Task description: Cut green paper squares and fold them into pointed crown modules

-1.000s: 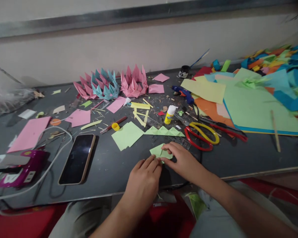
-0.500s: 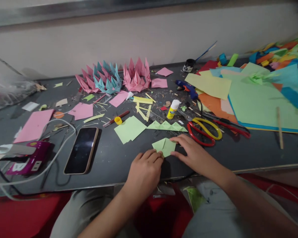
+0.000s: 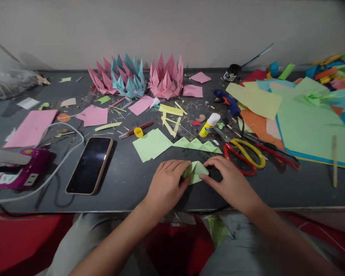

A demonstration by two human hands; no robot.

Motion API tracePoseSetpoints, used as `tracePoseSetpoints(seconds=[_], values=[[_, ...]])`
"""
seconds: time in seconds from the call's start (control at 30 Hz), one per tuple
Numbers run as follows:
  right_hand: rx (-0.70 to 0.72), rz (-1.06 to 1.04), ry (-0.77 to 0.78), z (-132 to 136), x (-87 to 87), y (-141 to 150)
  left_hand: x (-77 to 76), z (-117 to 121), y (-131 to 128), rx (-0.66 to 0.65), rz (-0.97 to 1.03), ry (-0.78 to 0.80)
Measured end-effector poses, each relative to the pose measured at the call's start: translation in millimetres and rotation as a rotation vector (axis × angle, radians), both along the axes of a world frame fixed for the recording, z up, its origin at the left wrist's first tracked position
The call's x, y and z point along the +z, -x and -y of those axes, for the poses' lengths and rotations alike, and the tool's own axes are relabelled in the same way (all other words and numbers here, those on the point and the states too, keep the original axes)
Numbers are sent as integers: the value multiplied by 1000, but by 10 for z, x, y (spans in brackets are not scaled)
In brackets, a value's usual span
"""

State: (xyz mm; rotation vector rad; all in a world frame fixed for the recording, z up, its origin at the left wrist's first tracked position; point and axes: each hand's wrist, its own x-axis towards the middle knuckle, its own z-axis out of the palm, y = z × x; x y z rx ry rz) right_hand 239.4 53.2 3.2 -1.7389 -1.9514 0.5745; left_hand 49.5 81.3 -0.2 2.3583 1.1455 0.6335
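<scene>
A small green folded paper (image 3: 196,172) is held between both hands near the table's front edge. My left hand (image 3: 167,183) grips its left side, thumb below and fingers above. Thumb and forefinger of my right hand (image 3: 229,179) pinch its right side. Just beyond it lies a green strip of folded paper triangles (image 3: 197,145). Green paper squares (image 3: 152,144) overlap to the left of the strip. An uncapped glue stick (image 3: 209,124) stands tilted behind the strip, and its yellow cap (image 3: 138,132) lies farther left.
Scissors (image 3: 248,153) with red and yellow handles lie right of my hands, near a blue glue gun (image 3: 227,101). A phone (image 3: 90,165) rests at left beside a purple power strip (image 3: 24,168). Pink and blue paper crowns (image 3: 165,82) stand by the wall. Coloured sheets (image 3: 310,126) pile up at right.
The camera view has shifted. My left hand has moved from the paper's lower edge up to its left side, and the paper now looks bent. My right hand still pinches the right side.
</scene>
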Motion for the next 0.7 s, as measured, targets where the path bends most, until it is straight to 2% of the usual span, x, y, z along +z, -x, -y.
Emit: tracePoseSetpoints(seconds=[0.17, 0.27, 0.37, 0.43, 0.57, 0.63, 0.7], values=[[-132, -410, 173, -52, 24, 34, 67, -16, -11, 45, 245, 290], [-151, -651, 280, -89, 42, 28, 119, -2, -11, 103, 352, 467], [-112, -708, 360, -111, 77, 18, 175, 14, 7, 132, 405, 583], [-88, -669, 365, -115, 95, 22, 211, 24, 33, 129, 380, 590], [-73, -617, 344, -114, 92, 56, 248, 55, 89, 105, 303, 508], [-63, -552, 305, -115, 76, 87, 237, 80, 103, 78, 193, 455], [-42, -422, 250, -116, 57, 123, 205, 105, 105, 70, 30, 327]])
